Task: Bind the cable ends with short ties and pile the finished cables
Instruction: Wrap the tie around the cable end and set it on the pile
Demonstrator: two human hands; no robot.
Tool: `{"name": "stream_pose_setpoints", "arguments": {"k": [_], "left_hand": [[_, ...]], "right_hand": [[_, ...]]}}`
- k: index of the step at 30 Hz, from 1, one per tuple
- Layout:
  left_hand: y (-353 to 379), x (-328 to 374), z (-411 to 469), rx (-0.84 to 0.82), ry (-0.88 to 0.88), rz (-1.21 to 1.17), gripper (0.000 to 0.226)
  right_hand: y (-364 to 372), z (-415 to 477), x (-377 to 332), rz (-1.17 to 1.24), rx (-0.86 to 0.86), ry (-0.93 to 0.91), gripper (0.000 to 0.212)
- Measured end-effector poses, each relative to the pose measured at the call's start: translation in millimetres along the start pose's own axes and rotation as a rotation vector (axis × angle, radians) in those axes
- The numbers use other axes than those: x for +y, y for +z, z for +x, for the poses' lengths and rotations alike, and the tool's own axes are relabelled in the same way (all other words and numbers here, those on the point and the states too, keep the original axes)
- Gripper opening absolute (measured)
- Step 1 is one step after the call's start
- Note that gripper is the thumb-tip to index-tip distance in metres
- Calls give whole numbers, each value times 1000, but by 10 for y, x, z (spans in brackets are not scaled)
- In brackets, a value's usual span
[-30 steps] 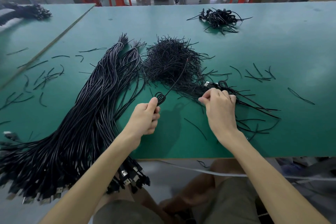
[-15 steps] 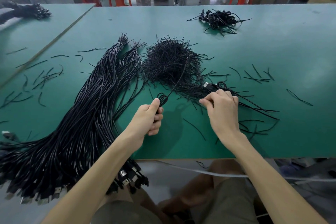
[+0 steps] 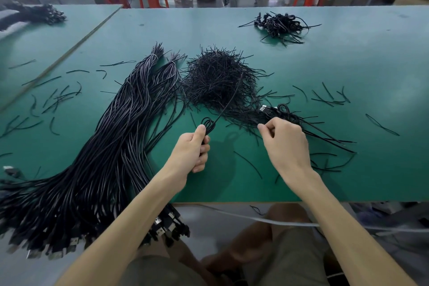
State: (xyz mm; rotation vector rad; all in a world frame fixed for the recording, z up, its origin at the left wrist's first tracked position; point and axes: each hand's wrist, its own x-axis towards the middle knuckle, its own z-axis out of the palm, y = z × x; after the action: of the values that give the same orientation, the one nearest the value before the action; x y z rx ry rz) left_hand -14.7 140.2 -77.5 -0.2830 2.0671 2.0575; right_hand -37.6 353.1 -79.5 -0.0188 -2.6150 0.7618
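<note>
my left grip point(image 3: 192, 148) is clenched round a coiled black cable point(image 3: 208, 123). its small loop stands up past the thumb, and one loose tail runs from the loop up and to the right, away from me, across the heap of short ties point(image 3: 216, 76) beyond the grip. my right grip point(image 3: 285, 144) has its fingers curled, thumb and forefinger tips meeting at the near edge of the ties; whether a tie sits between them i cannot tell. just beyond the right grip lies a second cable point(image 3: 282, 109), looped, its metal plug pointing left.

left of the left grip i count two long bundles of cables point(image 3: 97, 158), each tied at the far end. their long axis runs from far right to near left, with the plugs hanging over the table point(image 3: 371, 65) edge. one pile of bound cables point(image 3: 281, 24) lies well beyond the right grip. stray ties are scattered on both sides, too many to count.
</note>
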Motion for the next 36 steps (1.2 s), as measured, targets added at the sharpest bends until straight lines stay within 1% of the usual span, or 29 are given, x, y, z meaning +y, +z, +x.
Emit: {"name": "stream_pose_setpoints", "arguments": {"k": [2, 5, 6, 8, 10, 13, 16, 19, 26, 28, 31, 33, 36], "left_hand": [[6, 1, 7, 19, 4, -13, 41], [-4, -4, 3, 28, 8, -9, 41], [-2, -4, 0, 23, 8, -3, 41], [7, 1, -4, 6, 7, 8, 41], [20, 3, -10, -13, -1, 18, 41], [70, -2, -3, -45, -13, 31, 41], [108, -9, -5, -74, -11, 45, 42], [109, -4, -23, -104, 10, 34, 44], [65, 14, -41, -126, 31, 9, 45], [21, 23, -45, -179, 9, -60, 45], [-81, 62, -58, -325, -54, -180, 46], [-127, 80, -65, -401, -82, -198, 47], [-148, 88, -78, -457, -115, -193, 48]], "right_hand": [[-41, 6, -24, 18, -26, 20, 29], [-100, 76, -76, 227, -160, 123, 31], [-114, 82, -93, 285, -161, 147, 30], [-133, 65, -144, 427, -108, 190, 27], [-138, -3, -215, 574, -85, 194, 26], [-68, -149, -329, 739, -161, 153, 25], [61, -254, -411, 769, -262, 149, 24], [159, -312, -446, 775, -316, 190, 24], [195, -385, -441, 812, -362, 179, 25], [160, -382, -424, 839, -393, 151, 22], [94, -365, -398, 861, -411, 97, 14], [59, -363, -391, 870, -400, 52, 14], [41, -375, -427, 900, -415, -16, 18]]}}
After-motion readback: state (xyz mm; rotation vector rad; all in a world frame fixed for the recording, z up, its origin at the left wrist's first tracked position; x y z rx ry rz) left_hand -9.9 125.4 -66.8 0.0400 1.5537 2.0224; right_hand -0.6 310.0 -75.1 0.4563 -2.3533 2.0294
